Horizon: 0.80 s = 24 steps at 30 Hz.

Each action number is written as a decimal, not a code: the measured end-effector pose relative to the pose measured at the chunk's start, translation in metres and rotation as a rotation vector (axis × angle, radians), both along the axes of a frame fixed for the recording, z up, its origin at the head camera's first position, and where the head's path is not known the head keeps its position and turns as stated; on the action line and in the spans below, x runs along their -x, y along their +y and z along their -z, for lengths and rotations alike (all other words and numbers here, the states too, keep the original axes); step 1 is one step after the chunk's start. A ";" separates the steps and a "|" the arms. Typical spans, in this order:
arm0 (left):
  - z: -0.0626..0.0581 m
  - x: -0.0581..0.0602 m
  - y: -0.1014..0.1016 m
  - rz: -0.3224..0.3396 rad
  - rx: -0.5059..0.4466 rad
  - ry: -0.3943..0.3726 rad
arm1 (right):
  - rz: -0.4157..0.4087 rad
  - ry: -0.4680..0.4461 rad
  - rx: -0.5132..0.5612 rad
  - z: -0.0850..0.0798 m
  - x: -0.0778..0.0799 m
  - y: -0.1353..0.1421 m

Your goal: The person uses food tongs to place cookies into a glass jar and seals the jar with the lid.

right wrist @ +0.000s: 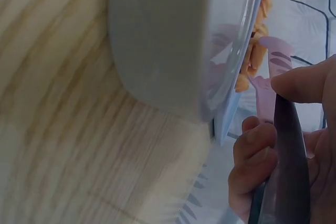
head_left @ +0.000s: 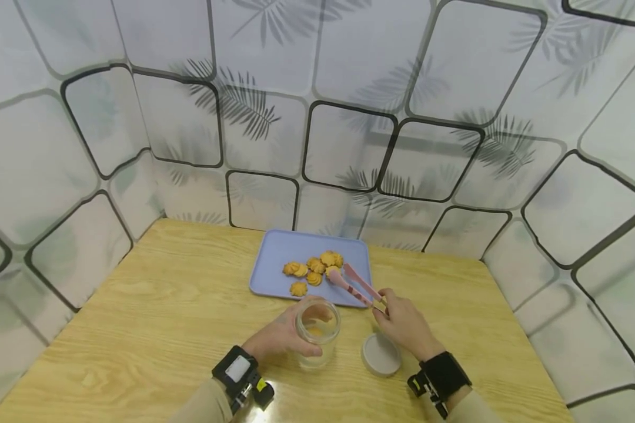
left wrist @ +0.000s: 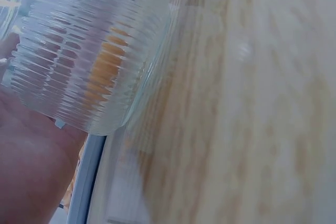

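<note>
A clear glass jar [head_left: 325, 351] stands on the table with its open mouth up, gripped around its side by my left hand [head_left: 277, 338]. Through its ribbed wall in the left wrist view, a golden cookie [left wrist: 106, 66] shows near the bottom. My right hand [head_left: 406, 325] holds pink tongs [head_left: 343, 283] by the handles, thumb on one side and fingers curled on the other. The tong tips are spread apart at a yellow cookie [head_left: 332, 271] at the right end of a cluster of cookies [head_left: 314, 279]. These lie on a blue tray [head_left: 275, 249].
A pale round lid [head_left: 381, 355] lies on the table [head_left: 180, 305] right of the jar, below my right hand. The tray stands near the table's back edge. Patterned curtains [head_left: 264, 141] enclose the back and both sides.
</note>
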<state>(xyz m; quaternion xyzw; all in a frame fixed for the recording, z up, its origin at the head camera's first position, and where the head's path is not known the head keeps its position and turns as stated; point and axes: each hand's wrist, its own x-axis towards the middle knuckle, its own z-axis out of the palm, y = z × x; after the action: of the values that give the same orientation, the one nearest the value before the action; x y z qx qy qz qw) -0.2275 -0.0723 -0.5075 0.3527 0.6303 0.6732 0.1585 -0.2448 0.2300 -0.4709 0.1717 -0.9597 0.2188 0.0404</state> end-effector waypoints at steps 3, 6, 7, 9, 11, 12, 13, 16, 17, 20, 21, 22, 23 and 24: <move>0.002 0.001 0.000 -0.002 0.014 0.011 | 0.009 -0.030 0.008 0.000 0.004 -0.004; 0.003 0.002 0.000 -0.002 0.026 0.023 | 0.020 -0.034 -0.006 -0.001 0.005 -0.009; 0.003 0.002 -0.001 -0.002 0.027 0.024 | 0.018 -0.030 -0.016 -0.001 0.006 -0.010; 0.004 0.002 -0.002 -0.002 0.026 0.017 | 0.007 -0.016 -0.038 -0.001 0.007 -0.013; 0.004 0.002 -0.002 -0.001 0.020 0.014 | -0.003 0.002 -0.061 -0.001 0.008 -0.014; 0.004 0.002 -0.001 -0.001 0.017 0.016 | -0.006 0.011 -0.069 0.000 0.008 -0.014; 0.004 0.002 -0.001 -0.001 0.012 0.015 | -0.005 0.020 -0.077 0.001 0.008 -0.014; 0.003 0.002 0.001 -0.001 0.011 0.019 | 0.006 0.049 -0.096 0.003 0.007 -0.011; 0.003 0.002 0.002 -0.001 0.009 0.018 | 0.008 0.061 -0.100 0.003 0.006 -0.010; 0.002 0.001 0.003 -0.001 0.011 0.007 | 0.011 0.089 -0.117 0.004 0.003 -0.008; 0.002 0.001 0.003 -0.003 0.007 0.000 | 0.009 0.097 -0.123 0.004 0.003 -0.007; 0.002 0.001 0.002 -0.004 0.002 -0.002 | 0.006 0.105 -0.128 0.003 0.002 -0.007; 0.002 0.001 0.001 -0.006 0.001 -0.004 | 0.001 0.111 -0.131 0.003 0.000 -0.007; 0.002 0.001 0.000 -0.007 -0.002 -0.005 | -0.004 0.117 -0.134 0.002 -0.001 -0.007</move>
<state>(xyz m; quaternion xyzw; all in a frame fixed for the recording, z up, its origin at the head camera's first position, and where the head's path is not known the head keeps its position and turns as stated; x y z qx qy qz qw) -0.2283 -0.0722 -0.5099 0.3492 0.6303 0.6753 0.1574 -0.2439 0.2230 -0.4730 0.1885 -0.9679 0.1437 0.0842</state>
